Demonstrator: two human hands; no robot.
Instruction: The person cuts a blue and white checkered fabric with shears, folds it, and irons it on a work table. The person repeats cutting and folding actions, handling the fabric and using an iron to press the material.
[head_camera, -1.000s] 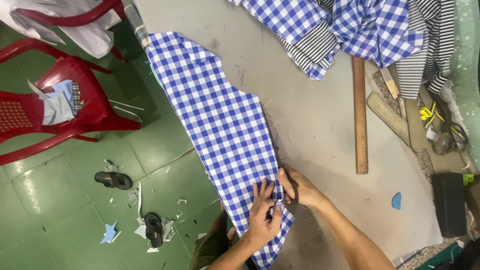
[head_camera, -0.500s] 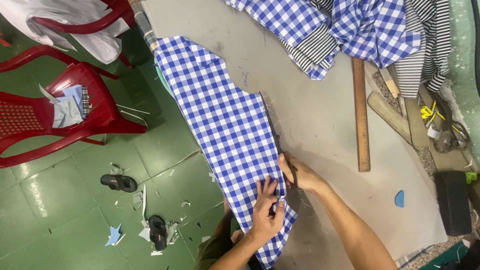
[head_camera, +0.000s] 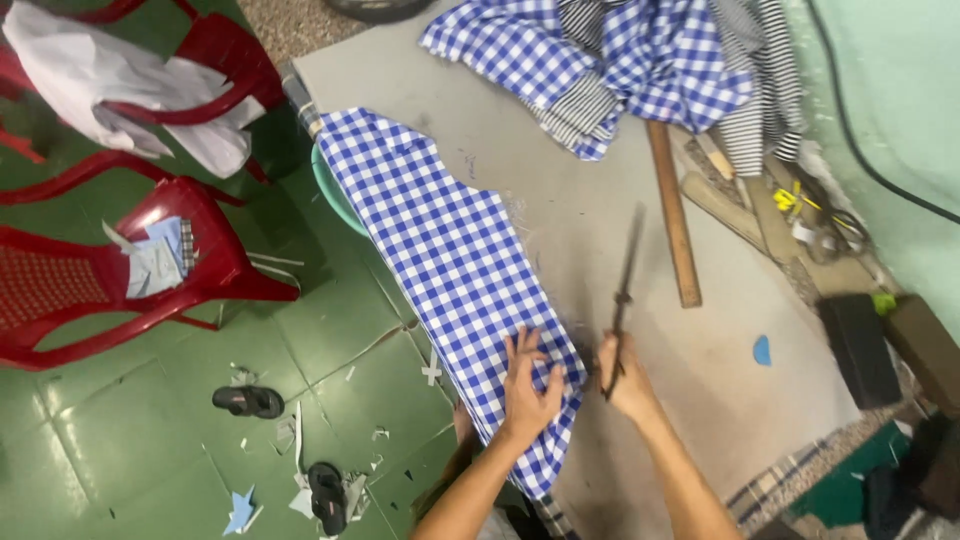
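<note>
Checked blue-and-white cloth (head_camera: 450, 270) lies in a long strip along the left edge of the grey counter (head_camera: 560, 130), running from the far corner down toward me, with its near end hanging a little past the edge. I have my left hand (head_camera: 530, 390) pressed flat on the near part of that strip, fingers (head_camera: 522, 345) spread wide and holding nothing, only pinning the fabric down. My right hand (head_camera: 630, 380) is just beside it on the bare counter, closed around the handles of a pair of long dark scissors (head_camera: 622, 290); the blades point away from me across the grey surface, clear of the cloth edge, and I cannot tell whether they are parted or together. Farther up the counter a heap of the same checked fabric (head_camera: 620, 50) is bunched with some black-and-white striped cloth (head_camera: 760, 90). A long wooden ruler (head_camera: 673, 215) lies lengthwise to the right of the scissors, well apart from my hands, and a small blue piece of chalk (head_camera: 762, 350) sits on the counter near the right edge. By the wall there is a clutter of tools and scraps (head_camera: 800, 210) that I cannot make out clearly. On the green tiled floor (head_camera: 150, 450) to the left stand red plastic chairs (head_camera: 120, 270), one with pale cloth draped over it, and two dark sandals (head_camera: 250, 402) lie among paper scraps.
</note>
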